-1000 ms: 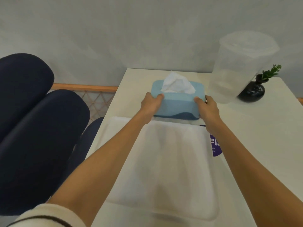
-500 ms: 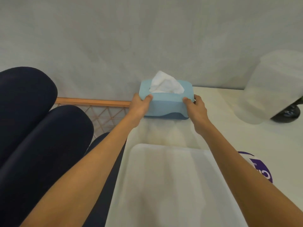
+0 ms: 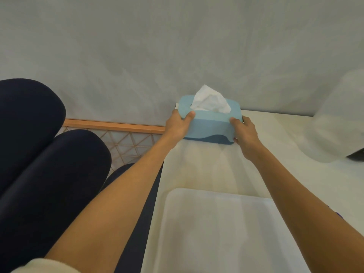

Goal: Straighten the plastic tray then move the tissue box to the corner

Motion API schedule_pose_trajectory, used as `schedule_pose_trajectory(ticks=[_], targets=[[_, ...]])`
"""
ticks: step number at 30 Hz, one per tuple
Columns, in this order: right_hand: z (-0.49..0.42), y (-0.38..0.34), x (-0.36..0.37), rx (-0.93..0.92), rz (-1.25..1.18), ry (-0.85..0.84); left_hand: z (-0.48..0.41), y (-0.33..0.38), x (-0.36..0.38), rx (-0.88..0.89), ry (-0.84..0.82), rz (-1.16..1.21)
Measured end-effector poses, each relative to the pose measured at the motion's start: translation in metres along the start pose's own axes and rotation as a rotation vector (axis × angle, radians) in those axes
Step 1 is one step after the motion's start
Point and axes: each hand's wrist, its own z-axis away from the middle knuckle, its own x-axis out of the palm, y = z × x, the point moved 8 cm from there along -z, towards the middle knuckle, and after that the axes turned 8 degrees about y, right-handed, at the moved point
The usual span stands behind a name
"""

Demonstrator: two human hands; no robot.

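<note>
Bare forearms, bare hands, a cream sleeve [image 3: 45, 266] pushed up above the left elbow.

No lettering, label, brand mark or number can be read anywhere in this view. The tissue box [image 3: 209, 123] shows plain blue sides with only a darker wave along its base. A sliver of a purple sticker [image 3: 339, 215] peeks out on the table [image 3: 275, 134] behind the right forearm, too little of it visible to make out any print.
</note>
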Motion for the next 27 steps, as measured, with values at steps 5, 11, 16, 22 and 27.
schedule_pose_trajectory(ticks=[5, 11, 16, 22, 27], targets=[[-0.004, -0.004, 0.010, 0.011, 0.006, -0.048, -0.005, 0.000, -0.001, 0.045, 0.021, -0.009], [-0.009, -0.007, 0.011, 0.006, 0.022, -0.022, -0.010, 0.001, 0.005, 0.018, 0.014, -0.010], [-0.011, -0.006, 0.009, -0.007, 0.014, 0.005, -0.007, 0.001, 0.008, 0.009, 0.030, -0.013], [-0.010, -0.005, 0.008, -0.016, 0.020, 0.027, -0.004, 0.002, 0.009, 0.006, 0.036, -0.017], [-0.005, -0.003, 0.002, 0.045, 0.048, 0.003, -0.002, 0.005, 0.009, -0.025, 0.016, -0.006]])
